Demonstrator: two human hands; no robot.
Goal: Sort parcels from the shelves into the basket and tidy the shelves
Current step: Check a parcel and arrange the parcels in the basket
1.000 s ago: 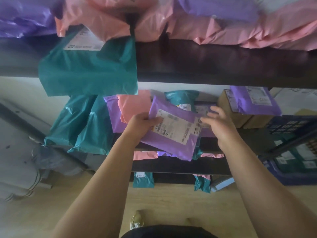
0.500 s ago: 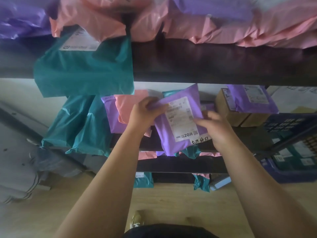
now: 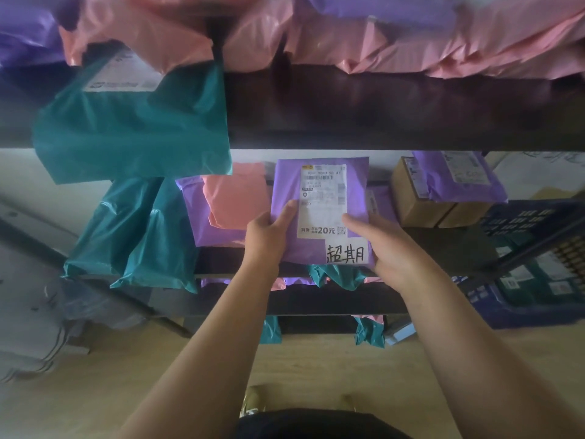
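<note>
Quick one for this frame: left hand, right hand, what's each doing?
Left hand: holding the purple parcel by its left edge, thumb on the front.
Right hand: holding the same parcel by its right edge.

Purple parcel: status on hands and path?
Left hand, right hand both grip purple parcel, upright, label toward camera. Held before middle shelf. Blue basket lower right.

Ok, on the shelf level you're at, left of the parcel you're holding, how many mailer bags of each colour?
Teal mailer bags: 2
Purple mailer bag: 1
Pink mailer bag: 1
Total: 4
Left out: the held purple parcel and the large teal bag hanging from the shelf above.
</note>
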